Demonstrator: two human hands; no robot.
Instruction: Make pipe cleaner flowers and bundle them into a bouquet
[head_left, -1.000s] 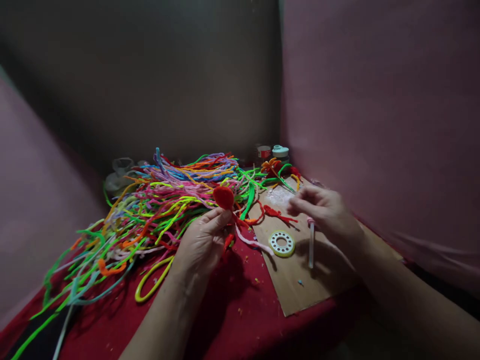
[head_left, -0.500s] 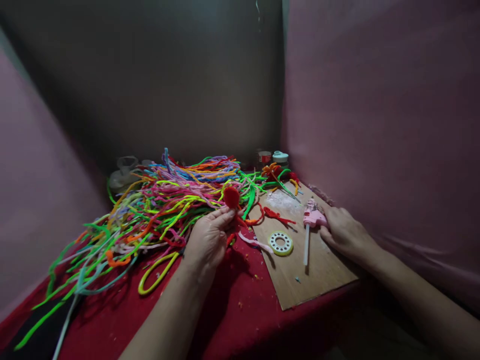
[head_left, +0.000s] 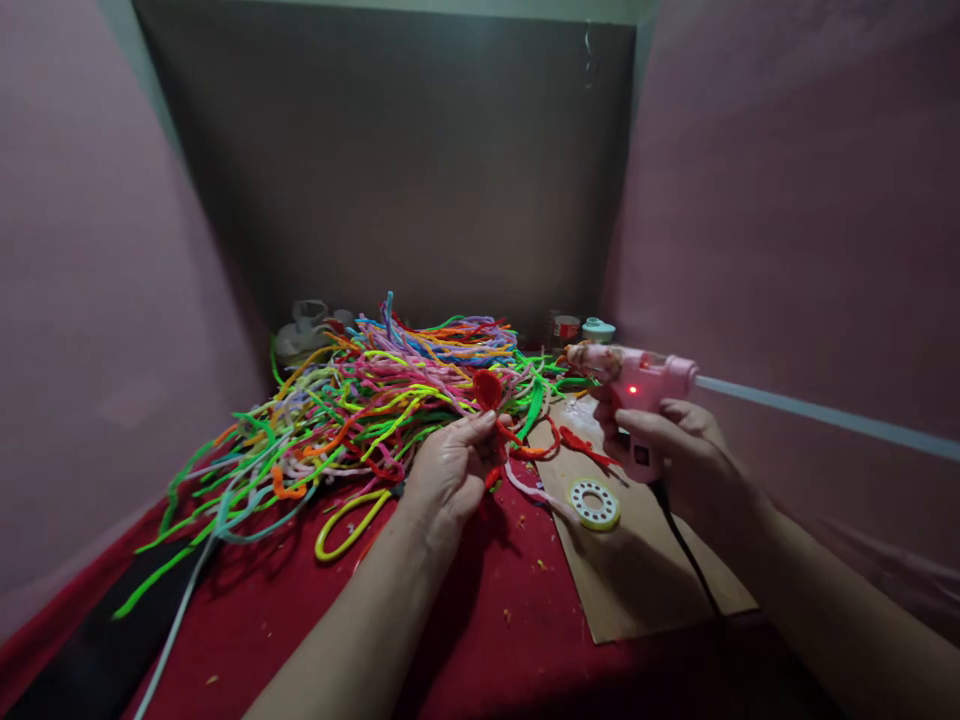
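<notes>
Between the thumb and fingers of my left hand point(head_left: 450, 470) is a red fuzzy petal-like piece point(head_left: 487, 388), rounded at the top. My right hand point(head_left: 686, 445) is wrapped round the handle of a pink hot glue gun point(head_left: 637, 375), lifted above the board. Its nozzle points left, and a small red light glows on its side. A long clear glue stick point(head_left: 810, 405) sticks out of its back to the right. The black cord hangs below my right hand. Red pipe cleaner pieces point(head_left: 589, 446) lie between my two hands.
A big heap of coloured pipe cleaners point(head_left: 405, 380) covers the table's left and back. A wooden board point(head_left: 667, 560) with a white and yellow tape roll point(head_left: 594, 504) lies on the red cloth point(head_left: 480, 640). Yellow-handled scissors point(head_left: 352, 520) rest near my left hand. Jars point(head_left: 598, 332) stand behind.
My right hand has picked the glue gun up off the board and turned it so the nozzle points left. My left hand still holds the red piece. The camera view has shifted.
</notes>
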